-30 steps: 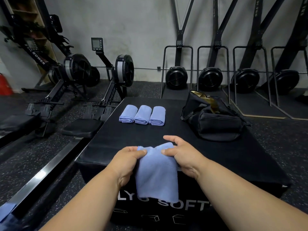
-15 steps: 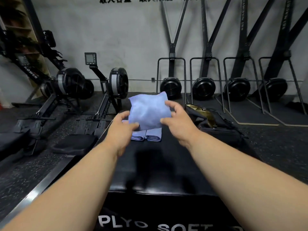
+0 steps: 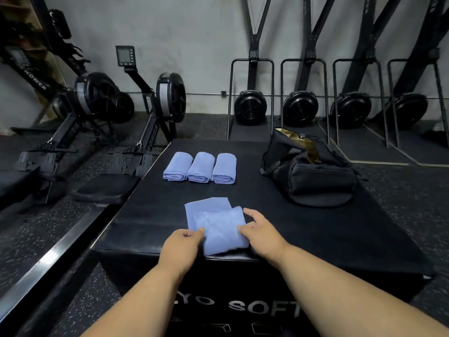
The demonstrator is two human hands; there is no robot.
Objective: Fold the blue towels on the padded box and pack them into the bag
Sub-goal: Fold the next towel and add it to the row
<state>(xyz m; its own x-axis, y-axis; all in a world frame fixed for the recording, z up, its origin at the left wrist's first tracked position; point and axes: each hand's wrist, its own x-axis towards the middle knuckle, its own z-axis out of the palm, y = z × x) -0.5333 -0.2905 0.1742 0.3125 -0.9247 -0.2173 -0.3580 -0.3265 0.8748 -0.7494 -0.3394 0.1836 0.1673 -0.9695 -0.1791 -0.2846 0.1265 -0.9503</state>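
Two rowing machines (image 3: 102, 113) stand on the speckled rubber floor (image 3: 48, 229) at the left, black frames with round flywheel housings. Right of them sits the padded box (image 3: 150, 215), a black block with a matte, faintly grained top and white lettering on its front face. Three folded towels (image 3: 200, 167) lie side by side at the far part of its top, soft pale-blue rolls touching one another, their layered ends facing the camera. Nearer the front edge lies a fourth blue towel (image 3: 216, 227), partly folded, one flat layer showing behind a thicker doubled part that reaches the box's rim. The left hand (image 3: 181, 250) reaches in palm down and pinches the towel's left edge between thumb and curled fingers. The right hand (image 3: 263, 233) comes from the other side, thumb pressed on the towel's right edge and fingers loosely spread above it; whether they grip the cloth is unclear. Further right, at the far corner of the box, rests the bag (image 3: 313, 171), a black fabric duffel, slumped and unzipped, with a golden lining at its mouth.
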